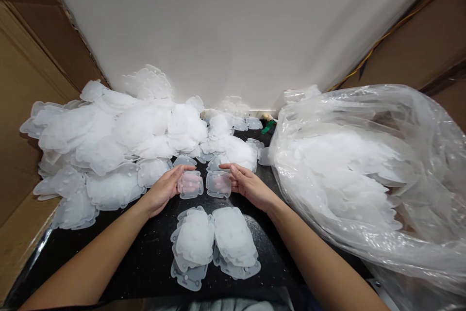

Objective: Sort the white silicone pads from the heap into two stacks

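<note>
My left hand (pixel 168 189) pinches one translucent plastic sheet (pixel 191 185) by its outer edge, fingers showing through from behind. Mirroring it, my right hand (pixel 247 186) grips a second plastic sheet (pixel 219 184) of the same kind. Both pieces are thin, frosted and roughly square, with small tabs and round marks at the corners. A narrow gap separates them above the black table. Nearer to me lie two neat stacks of such sheets, a left stack (pixel 194 240) and a right stack (pixel 236 238), side by side.
A large loose heap of sheets (pixel 120 131) covers the left and back. Smaller piles (pixel 236 152) lie beyond my hands. At right sits a clear plastic bag (pixel 327 185) full of sheets. Cardboard (pixel 29 58) flanks the left; a pale wall (pixel 233 34) rises behind.
</note>
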### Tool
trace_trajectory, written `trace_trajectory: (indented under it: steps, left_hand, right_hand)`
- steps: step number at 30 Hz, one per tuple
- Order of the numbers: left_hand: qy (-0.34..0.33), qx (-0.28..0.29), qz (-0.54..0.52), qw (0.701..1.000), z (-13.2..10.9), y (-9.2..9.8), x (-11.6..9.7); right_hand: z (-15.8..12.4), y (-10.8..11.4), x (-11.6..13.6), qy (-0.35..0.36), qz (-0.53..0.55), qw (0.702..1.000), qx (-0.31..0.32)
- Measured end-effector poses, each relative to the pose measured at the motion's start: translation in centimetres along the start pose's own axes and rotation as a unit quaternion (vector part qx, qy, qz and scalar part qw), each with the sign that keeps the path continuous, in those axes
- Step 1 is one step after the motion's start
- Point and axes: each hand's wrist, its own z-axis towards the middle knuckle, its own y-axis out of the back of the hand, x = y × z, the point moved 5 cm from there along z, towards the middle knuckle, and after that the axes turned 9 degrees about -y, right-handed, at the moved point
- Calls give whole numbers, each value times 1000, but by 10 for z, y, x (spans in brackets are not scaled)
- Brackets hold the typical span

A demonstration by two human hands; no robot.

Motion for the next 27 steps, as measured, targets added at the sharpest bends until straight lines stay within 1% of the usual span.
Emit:
trace_trajectory:
  steps: [4, 7, 10, 14, 17, 20, 23, 25, 27]
  left_hand:
    - [-2, 6, 13, 1000, 0, -1, -1]
    - [-5, 17, 27, 999, -1, -2, -2]
    - [-6, 24, 32, 999, -2, -4, -3]
    - [-39, 37, 53, 997, -4, -5, -7]
    - [-78, 76, 86, 990, -6, -6, -13]
    - [-116, 123, 138, 976, -8, -8, -20]
    - [-143, 159, 213, 953, -10, -9, -23]
    - [-158, 167, 273, 934, -9, -9, -23]
    - [-180, 156, 324, 916, -7, -7, -23]
  right_hand:
    - [1, 3, -1, 5, 19, 1000, -11]
    - [0, 1, -1, -1, 6, 1000, -7]
    - [-1, -1, 1, 7, -15, 1000, 3]
    - [-5, -5, 3, 27, -74, 997, 13]
    - [-8, -6, 6, 55, -146, 988, 12]
    - [-11, -9, 10, 100, -209, 972, 34]
    - [-12, -12, 14, 150, -264, 952, 47]
    - [-12, -12, 16, 166, -307, 937, 21]
    - [-12, -11, 19, 173, -340, 924, -18]
